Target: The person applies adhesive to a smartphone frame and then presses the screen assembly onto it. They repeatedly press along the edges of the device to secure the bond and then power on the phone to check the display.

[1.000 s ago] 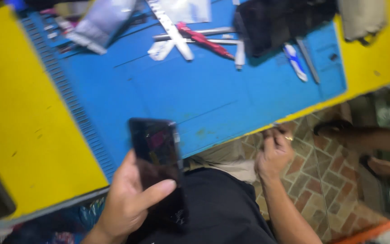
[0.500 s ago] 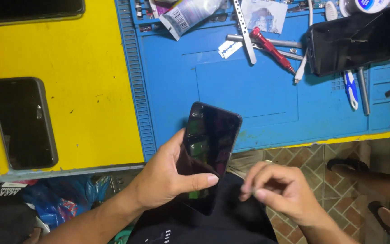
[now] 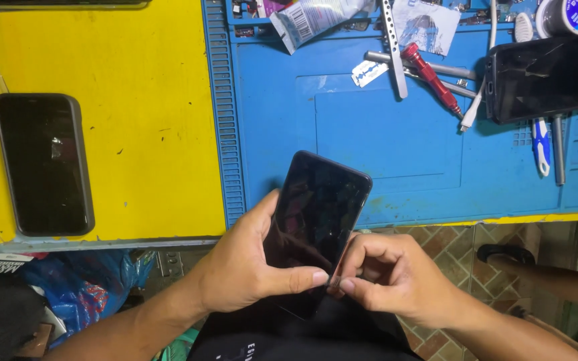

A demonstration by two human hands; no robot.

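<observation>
Blue mat's [image 3: 409, 160] bare near edge under phone [image 3: 316, 214], both hands [image 3: 249, 267] gripping.

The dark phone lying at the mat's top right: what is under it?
Under that dark phone the blue mat shows, with a white cable end, a blue-white tool and a grey rod poking out. Their upper ends are covered.

The dark phone's [image 3: 317, 224] lower end lies hidden beneath the left hand's fingers [image 3: 302, 279]; whatever the right hand's fingers [image 3: 362, 284] pinch at its edge is too small to tell.
</observation>
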